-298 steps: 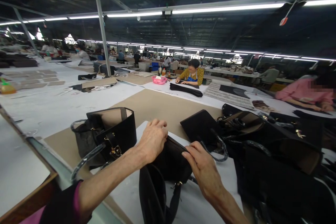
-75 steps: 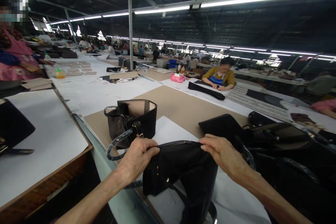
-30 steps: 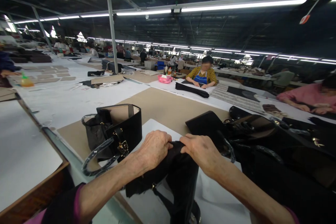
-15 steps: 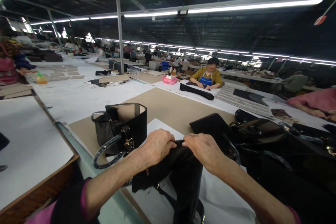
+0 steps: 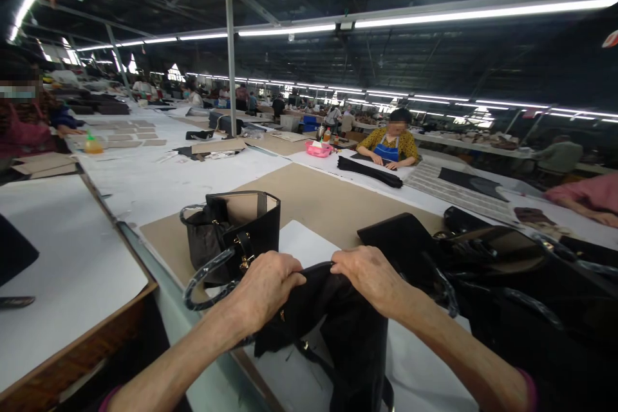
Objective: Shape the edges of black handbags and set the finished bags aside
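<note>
My left hand pinches the top edge of a black bag in front of me. On the same edge, farther right, my right hand is closed too, with a stretch of the edge showing between the hands. The bag hangs down over white paper, and its lower part runs out of view. Behind my left hand a second black bag stands upright, its top open on a beige lining, with a wrapped round handle at its side.
More black bags are piled at the right. A flat black piece lies beside them on brown paper. Across the table a person in a blue apron works near a pink basket. Other people sit at both sides.
My hands have moved apart along the bag's edge, the left one shifting left and slightly down. The whole view has shifted, so the surroundings appear farther right.
</note>
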`<control>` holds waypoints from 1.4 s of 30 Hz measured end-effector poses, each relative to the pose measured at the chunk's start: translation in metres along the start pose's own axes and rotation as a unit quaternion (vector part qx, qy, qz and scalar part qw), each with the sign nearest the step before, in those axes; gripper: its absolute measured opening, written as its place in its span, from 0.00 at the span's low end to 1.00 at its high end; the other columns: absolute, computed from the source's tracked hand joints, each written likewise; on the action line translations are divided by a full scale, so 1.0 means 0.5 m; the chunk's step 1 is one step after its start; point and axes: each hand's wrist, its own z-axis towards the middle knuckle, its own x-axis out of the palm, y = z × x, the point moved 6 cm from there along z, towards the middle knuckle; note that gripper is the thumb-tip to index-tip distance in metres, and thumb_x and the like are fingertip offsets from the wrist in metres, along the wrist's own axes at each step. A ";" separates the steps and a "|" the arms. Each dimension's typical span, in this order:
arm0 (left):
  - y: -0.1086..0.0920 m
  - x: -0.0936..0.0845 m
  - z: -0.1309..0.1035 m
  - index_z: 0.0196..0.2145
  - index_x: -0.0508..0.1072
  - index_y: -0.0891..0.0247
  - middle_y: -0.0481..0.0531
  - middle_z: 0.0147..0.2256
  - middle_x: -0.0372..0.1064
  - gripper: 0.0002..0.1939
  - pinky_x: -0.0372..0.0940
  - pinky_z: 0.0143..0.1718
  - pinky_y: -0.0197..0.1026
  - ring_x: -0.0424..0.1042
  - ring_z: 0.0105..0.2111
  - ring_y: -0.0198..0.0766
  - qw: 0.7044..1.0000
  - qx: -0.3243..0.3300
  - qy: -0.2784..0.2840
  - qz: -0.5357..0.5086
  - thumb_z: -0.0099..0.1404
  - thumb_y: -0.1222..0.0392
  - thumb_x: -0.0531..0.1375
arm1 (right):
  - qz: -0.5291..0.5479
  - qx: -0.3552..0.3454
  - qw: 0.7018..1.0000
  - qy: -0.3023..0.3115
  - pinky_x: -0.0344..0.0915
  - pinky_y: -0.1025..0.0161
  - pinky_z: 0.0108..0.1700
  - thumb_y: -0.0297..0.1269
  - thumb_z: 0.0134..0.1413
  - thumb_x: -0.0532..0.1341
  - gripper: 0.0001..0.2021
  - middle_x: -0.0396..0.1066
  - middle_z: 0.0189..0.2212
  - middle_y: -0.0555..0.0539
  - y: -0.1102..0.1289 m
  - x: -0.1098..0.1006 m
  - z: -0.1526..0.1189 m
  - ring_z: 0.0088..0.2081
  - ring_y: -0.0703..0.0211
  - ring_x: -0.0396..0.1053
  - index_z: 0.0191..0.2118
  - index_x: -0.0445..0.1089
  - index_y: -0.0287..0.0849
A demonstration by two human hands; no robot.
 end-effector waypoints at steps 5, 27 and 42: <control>-0.010 0.000 0.004 0.24 0.69 0.63 0.52 0.27 0.69 0.14 0.55 0.29 0.36 0.68 0.29 0.38 0.996 -0.024 0.003 0.091 0.63 0.59 0.49 | -0.011 -0.004 1.000 -0.009 0.45 0.67 0.25 0.42 0.60 0.48 0.17 0.67 0.18 0.51 -0.002 0.007 0.000 0.21 0.67 0.62 0.24 0.64 0.40; -0.085 0.044 0.054 0.39 0.66 0.60 0.49 0.38 0.66 0.13 0.58 0.43 0.38 0.64 0.39 0.36 0.984 0.132 -0.121 -0.014 0.61 0.71 0.46 | 0.192 0.219 0.957 0.007 0.57 0.65 0.35 0.37 0.50 0.55 0.07 0.71 0.33 0.50 -0.084 0.009 -0.122 0.37 0.58 0.67 0.36 0.67 0.47; -0.127 0.091 0.091 0.34 0.69 0.61 0.49 0.35 0.68 0.09 0.61 0.39 0.40 0.66 0.36 0.38 0.975 0.117 -0.190 0.016 0.63 0.66 0.49 | 0.170 0.263 0.949 -0.027 0.55 0.65 0.36 0.32 0.52 0.51 0.08 0.71 0.29 0.47 -0.103 0.030 -0.121 0.36 0.58 0.66 0.30 0.67 0.43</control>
